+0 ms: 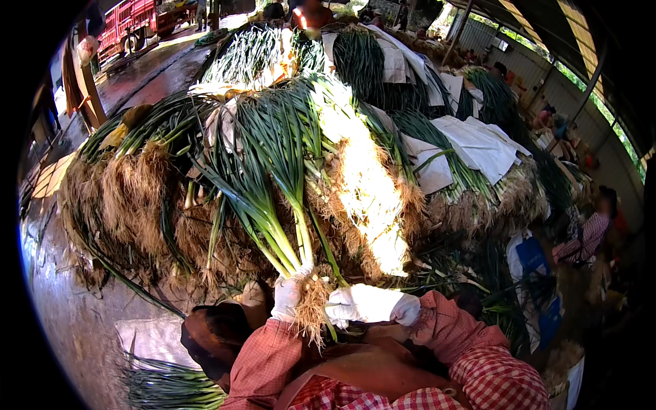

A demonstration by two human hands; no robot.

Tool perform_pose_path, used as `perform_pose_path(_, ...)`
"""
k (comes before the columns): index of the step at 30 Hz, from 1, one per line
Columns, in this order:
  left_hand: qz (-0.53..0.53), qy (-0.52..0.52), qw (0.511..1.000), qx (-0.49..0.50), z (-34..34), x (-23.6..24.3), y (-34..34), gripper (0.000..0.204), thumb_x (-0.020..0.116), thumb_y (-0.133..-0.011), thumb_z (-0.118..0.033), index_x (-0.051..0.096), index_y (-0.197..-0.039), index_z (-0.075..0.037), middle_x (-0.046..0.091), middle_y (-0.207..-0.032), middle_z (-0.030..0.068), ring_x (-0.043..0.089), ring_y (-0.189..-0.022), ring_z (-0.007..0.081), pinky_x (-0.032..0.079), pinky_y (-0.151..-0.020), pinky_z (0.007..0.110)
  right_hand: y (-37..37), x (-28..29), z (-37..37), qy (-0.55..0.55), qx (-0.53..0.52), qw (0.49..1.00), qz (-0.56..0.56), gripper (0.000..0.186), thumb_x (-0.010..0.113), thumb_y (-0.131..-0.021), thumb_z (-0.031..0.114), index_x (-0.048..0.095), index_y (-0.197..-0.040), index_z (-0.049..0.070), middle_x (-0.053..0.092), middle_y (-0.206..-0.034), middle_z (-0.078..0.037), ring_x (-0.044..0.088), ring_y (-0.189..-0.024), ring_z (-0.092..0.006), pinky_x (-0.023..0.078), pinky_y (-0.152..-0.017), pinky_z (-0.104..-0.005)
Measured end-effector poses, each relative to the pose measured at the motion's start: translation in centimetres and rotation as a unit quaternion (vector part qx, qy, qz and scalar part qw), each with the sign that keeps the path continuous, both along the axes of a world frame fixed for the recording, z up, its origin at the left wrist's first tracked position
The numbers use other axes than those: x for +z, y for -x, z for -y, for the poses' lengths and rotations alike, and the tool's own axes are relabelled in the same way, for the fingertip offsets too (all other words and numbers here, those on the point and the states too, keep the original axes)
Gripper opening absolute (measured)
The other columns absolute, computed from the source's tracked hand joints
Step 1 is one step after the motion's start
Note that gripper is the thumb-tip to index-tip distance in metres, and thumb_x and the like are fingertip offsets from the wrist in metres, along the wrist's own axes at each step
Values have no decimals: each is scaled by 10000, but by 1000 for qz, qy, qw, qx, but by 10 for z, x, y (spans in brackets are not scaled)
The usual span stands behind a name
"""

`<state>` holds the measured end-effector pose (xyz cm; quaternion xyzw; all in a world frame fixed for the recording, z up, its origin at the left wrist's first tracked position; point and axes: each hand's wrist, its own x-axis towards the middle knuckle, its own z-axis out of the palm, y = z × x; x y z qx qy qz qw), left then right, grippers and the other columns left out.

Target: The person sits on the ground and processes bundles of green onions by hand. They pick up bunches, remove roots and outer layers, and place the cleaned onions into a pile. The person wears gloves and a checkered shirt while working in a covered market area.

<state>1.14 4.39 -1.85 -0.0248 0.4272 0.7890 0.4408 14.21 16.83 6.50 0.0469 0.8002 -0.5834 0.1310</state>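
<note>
My left hand (287,298), in a white glove, is closed around a small bunch of green onions (279,239) just above their roots. Their pale stalks and long green leaves lean up and away onto the pile, and the tan roots (313,307) hang beside the glove. Close on the right, my right hand (372,304), also white-gloved and brightly sunlit, has its fingers pinched at the roots' edge. A loose green onion leaf (326,246) runs down into those fingers. A green end shows below them.
A big heap of green onions (130,178) lies ahead, roots facing me. White sheets (478,147) cover parts of it. More green onions (171,383) lie on the floor at lower left. A person in a checked top (588,236) is at right. A red truck (137,27) stands far left.
</note>
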Motion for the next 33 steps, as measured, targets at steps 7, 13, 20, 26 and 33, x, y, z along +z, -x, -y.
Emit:
perform_pose_path(7, -625, 142, 755, -136, 2, -30, 14, 223, 576, -872, -133, 660, -980, 42, 679, -821, 69, 596, -607, 106, 445, -509, 217, 77, -46, -41, 53, -235, 971, 12, 400, 678, -825, 347, 613, -999, -7, 627, -823, -64, 562, -759, -176, 455, -696, -317)
perform_pose_path(13, -101, 21, 993, -50, 29, 22, 10, 256, 515, -874, -100, 625, -1017, 82, 664, -820, 73, 475, -540, 50, 375, -470, 168, 83, -34, -67, 133, -338, 931, -48, 244, 631, -863, 245, 566, -778, 26, 484, -470, 7, 435, -386, -86, 341, -394, -236)
perform_pose_path(20, 50, -61, 989, -126, 13, 25, -15, 260, 519, -890, -98, 576, -1056, 94, 654, -816, 111, 601, -621, 117, 471, -536, 176, 85, -28, -17, 156, -269, 950, -27, 267, 659, -854, 271, 595, -923, 21, 580, -714, 12, 481, -582, -66, 390, -522, -209)
perform_pose_path(26, 1, -141, 987, -81, 32, 70, -17, 398, 524, -879, -138, 485, -1178, 121, 628, -1011, 166, 597, -809, 147, 479, -743, 215, 96, 11, -18, 285, -256, 921, -78, 229, 642, -866, 216, 609, -954, 8, 530, -658, 24, 388, -505, -48, 344, -458, -201)
perform_pose_path(33, 31, -160, 981, -109, 30, 11, -6, 384, 512, -851, -51, 480, -1202, 102, 604, -1037, 161, 610, -974, 231, 535, -755, 293, 72, -17, -31, -227, -372, 887, -153, 276, 638, -859, 228, 602, -1021, 8, 618, -790, -81, 583, -698, -155, 483, -665, -284)
